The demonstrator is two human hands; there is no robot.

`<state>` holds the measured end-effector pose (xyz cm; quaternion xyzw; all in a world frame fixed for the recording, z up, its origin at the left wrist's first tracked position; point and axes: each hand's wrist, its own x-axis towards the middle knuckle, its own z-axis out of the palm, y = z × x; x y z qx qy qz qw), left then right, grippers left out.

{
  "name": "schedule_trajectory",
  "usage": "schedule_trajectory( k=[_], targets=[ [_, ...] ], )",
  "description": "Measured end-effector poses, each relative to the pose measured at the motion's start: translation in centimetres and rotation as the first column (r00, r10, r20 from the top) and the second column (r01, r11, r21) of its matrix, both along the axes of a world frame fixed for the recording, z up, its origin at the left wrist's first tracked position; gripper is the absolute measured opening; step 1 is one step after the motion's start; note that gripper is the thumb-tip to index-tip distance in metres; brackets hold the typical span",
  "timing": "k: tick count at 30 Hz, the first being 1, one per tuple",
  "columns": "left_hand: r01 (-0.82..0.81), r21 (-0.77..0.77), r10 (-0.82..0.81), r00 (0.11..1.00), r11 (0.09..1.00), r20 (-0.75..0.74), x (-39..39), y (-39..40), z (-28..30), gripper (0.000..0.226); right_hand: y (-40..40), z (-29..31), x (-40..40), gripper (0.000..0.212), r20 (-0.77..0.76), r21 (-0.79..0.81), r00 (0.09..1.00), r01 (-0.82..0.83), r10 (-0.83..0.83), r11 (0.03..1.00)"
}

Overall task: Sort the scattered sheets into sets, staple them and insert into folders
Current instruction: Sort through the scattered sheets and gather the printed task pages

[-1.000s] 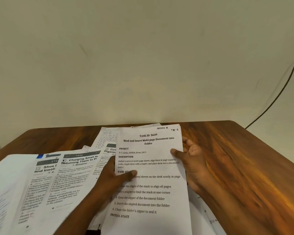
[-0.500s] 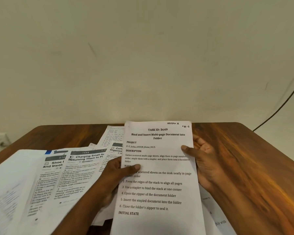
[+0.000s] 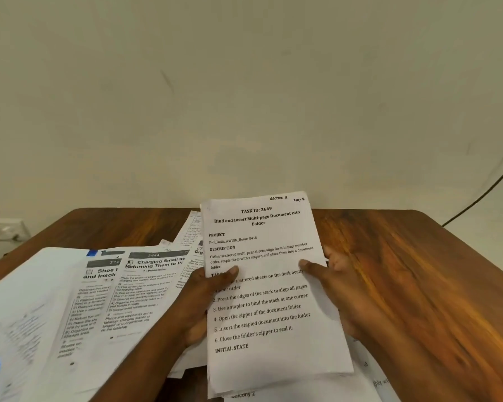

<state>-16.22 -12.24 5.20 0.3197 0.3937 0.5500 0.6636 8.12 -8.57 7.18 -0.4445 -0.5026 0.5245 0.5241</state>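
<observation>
I hold a stack of sheets (image 3: 270, 285) raised over the wooden bench (image 3: 404, 271), my left hand (image 3: 206, 303) gripping its left edge with the thumb across the printed page, my right hand (image 3: 331, 282) clasping the right edge, thumb on top. The top page reads "TASK ID: 3649". More loose sheets (image 3: 114, 288) lie fanned on the bench to my left, overlapping one another, and others lie beneath the stack near me. A dark cable (image 3: 482, 192) runs down the wall on the right.
</observation>
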Motion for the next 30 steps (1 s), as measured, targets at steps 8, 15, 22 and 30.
schedule_trajectory(
  k=[8, 15, 22, 30],
  targets=[
    [-0.010, 0.000, 0.010, 0.995, 1.000, -0.096, 0.5, -0.1, -0.3, 0.049, -0.6, -0.3, -0.6, 0.027, 0.131, 0.002, 0.991, -0.026, 0.025, 1.000],
    [-0.047, 0.005, 0.047, 0.976, 0.999, -0.213, -0.9, 0.1, 0.2, 0.039, 0.0, 2.0, 2.0, 0.031, 0.309, -0.074, 0.945, -0.092, 0.111, 0.993],
    [-0.045, -0.024, 0.039, 0.975, 0.999, -0.218, -2.4, 0.6, -0.1, 0.045, 0.7, 3.5, 7.4, 0.044, 0.895, -0.108, 0.429, -0.047, 0.118, 0.993],
    [0.018, -0.043, -0.031, 0.952, 0.999, -0.306, -3.7, 0.7, 0.0, 0.045, 0.6, 1.8, 5.7, 0.070, 0.951, -0.173, 0.231, -0.151, 0.205, 0.973]
  ],
)
